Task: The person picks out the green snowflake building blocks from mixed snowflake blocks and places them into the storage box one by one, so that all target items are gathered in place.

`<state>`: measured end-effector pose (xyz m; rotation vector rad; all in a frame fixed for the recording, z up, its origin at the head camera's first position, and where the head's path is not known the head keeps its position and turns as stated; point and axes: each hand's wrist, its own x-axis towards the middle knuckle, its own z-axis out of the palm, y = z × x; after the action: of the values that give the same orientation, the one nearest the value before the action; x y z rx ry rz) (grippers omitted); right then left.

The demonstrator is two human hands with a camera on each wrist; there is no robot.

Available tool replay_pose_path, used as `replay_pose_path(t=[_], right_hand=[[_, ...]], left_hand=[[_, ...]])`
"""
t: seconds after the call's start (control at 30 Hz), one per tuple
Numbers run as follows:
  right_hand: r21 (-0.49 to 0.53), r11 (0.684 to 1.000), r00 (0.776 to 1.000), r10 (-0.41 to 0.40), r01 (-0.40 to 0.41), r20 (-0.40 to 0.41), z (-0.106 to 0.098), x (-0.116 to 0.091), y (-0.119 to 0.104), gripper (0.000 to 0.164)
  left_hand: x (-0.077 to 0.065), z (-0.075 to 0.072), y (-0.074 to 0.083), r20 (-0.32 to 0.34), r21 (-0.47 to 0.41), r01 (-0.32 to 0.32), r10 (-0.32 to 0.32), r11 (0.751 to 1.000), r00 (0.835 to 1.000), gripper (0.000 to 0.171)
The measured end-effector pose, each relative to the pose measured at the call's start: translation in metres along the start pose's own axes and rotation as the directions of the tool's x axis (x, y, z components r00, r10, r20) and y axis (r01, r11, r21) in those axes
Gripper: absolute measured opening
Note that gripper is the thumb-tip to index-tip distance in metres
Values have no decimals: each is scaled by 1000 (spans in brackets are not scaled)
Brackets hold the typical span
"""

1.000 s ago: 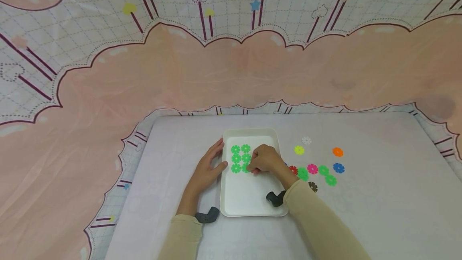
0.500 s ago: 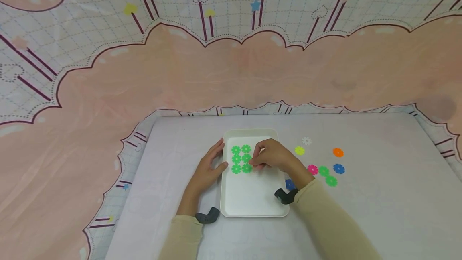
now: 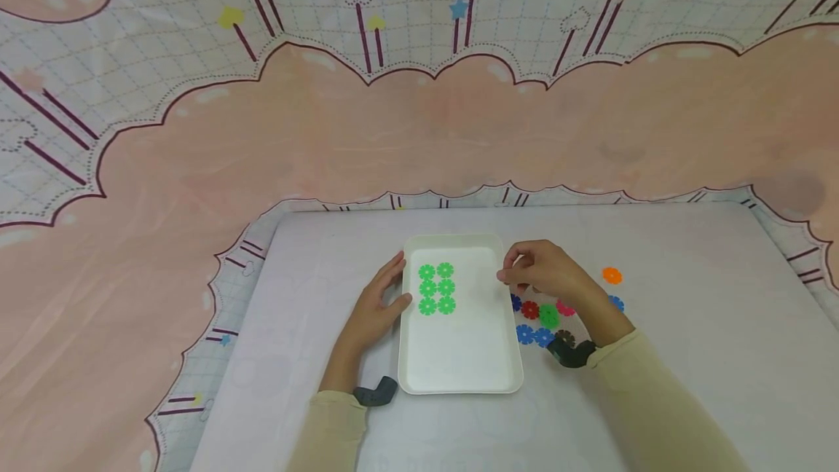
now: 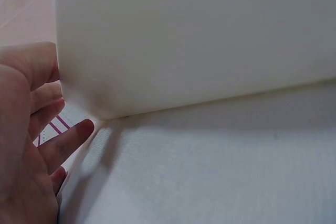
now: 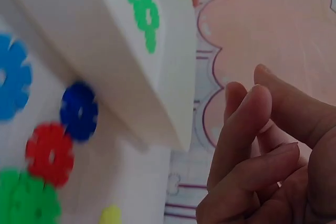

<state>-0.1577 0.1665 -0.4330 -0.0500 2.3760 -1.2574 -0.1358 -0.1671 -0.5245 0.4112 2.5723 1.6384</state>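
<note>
A white tray (image 3: 459, 355) lies on the table with two columns of green snowflake-shaped plastic discs (image 3: 446, 287) flat in its upper left part. My left hand (image 3: 373, 315) rests along the tray's left edge, fingers relaxed; in the left wrist view its fingers (image 4: 68, 145) lie beside the tray's corner. My right hand (image 3: 550, 272) hovers over the tray's right rim. In the right wrist view its fingers are loosely bent, thumb and index tips close together, with nothing between them.
Right of the tray lie more loose discs: a red one (image 3: 530, 310), a green one (image 3: 548, 316), a blue one (image 3: 525, 334), an orange one (image 3: 612, 275) and others partly under my right hand and wrist. A dark wrist strap (image 3: 572, 352) sits on each wrist.
My right hand has lifted away from the lower right green disc and moved right, past the tray's rim. That disc stays in the tray. My left hand has not moved.
</note>
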Motion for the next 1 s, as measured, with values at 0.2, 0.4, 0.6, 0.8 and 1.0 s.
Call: replay_pose_path(t=[0.2,0.4,0.6,0.8,1.0], right_hand=[[-71,997,999,6,-10,-46,-18,-10,22,28],[-116,992,998,49,-53,-41,-28,-15,39,34],[-170,982,997,78,-80,-16,-34,-18,52,34],[-251,966,997,77,-70,17,-35,-18,64,31],[-263,964,997,62,-46,54,-34,-15,75,32]], left_hand=[[0,1,-1,-5,-6,-23,23,1000,1000,65],[0,1,-1,-3,4,-28,28,1000,1000,65],[1,1,-2,-11,23,-21,21,1000,1000,65],[0,0,-1,0,-1,-19,19,1000,1000,65],[0,0,-2,-1,-3,-9,9,1000,1000,65]])
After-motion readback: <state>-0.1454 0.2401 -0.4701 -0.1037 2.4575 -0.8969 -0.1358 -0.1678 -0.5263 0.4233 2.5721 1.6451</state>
